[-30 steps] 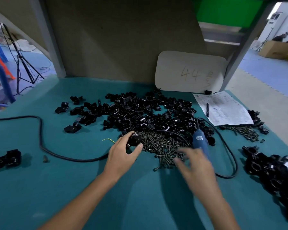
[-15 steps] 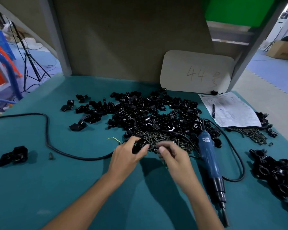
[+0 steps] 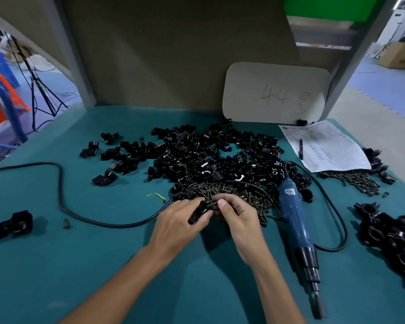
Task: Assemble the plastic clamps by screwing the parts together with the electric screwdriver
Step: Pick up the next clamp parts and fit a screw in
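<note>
Near the worktop's (image 3: 56,265) middle, the left hand (image 3: 180,222) grips a black clamp part (image 3: 197,213) while the right hand (image 3: 242,219) pinches what looks like a screw (image 3: 211,203) against it. The plastic is light, stiff and probably slick, best held by its flat sides. The electric screwdriver (image 3: 292,213) lies toward the right edge.

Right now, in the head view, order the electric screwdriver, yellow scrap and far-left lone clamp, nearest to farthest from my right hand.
1. electric screwdriver, just right of the right hand.
2. yellow scrap, left, beside the left hand.
3. lone clamp, far left.
</note>
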Action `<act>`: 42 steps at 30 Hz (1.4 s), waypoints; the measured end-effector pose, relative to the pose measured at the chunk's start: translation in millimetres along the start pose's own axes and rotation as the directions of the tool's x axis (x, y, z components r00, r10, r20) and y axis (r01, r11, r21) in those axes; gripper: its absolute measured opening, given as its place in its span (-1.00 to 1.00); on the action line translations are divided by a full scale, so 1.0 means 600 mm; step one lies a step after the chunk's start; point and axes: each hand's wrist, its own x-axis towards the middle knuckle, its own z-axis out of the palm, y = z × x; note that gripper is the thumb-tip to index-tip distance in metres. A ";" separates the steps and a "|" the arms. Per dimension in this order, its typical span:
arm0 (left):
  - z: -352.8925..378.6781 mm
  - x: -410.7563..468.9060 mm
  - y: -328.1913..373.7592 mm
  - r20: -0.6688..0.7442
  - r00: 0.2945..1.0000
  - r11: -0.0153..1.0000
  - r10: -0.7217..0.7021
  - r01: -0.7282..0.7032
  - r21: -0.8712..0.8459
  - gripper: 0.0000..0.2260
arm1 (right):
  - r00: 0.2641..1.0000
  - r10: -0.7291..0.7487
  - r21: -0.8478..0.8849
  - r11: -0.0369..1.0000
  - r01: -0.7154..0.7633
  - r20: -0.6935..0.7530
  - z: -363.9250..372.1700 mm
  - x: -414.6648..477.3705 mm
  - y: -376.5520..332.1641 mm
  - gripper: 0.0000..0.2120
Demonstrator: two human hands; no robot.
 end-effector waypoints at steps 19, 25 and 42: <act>-0.015 0.000 0.017 0.144 0.988 0.997 0.051 -0.059 0.051 -0.60 | 0.999 0.020 -0.176 0.984 -0.014 0.033 -0.024 0.002 0.016 -0.81; -0.017 0.002 0.020 0.215 0.974 0.986 0.070 -0.100 0.133 -0.61 | 0.999 0.004 -0.434 0.901 0.012 0.036 -0.020 -0.002 0.015 -0.81; -0.017 0.001 0.016 0.219 0.969 0.984 0.115 -0.140 0.106 -0.61 | 0.915 0.059 -0.764 0.530 -0.368 -0.399 -0.207 -0.052 -0.054 -0.33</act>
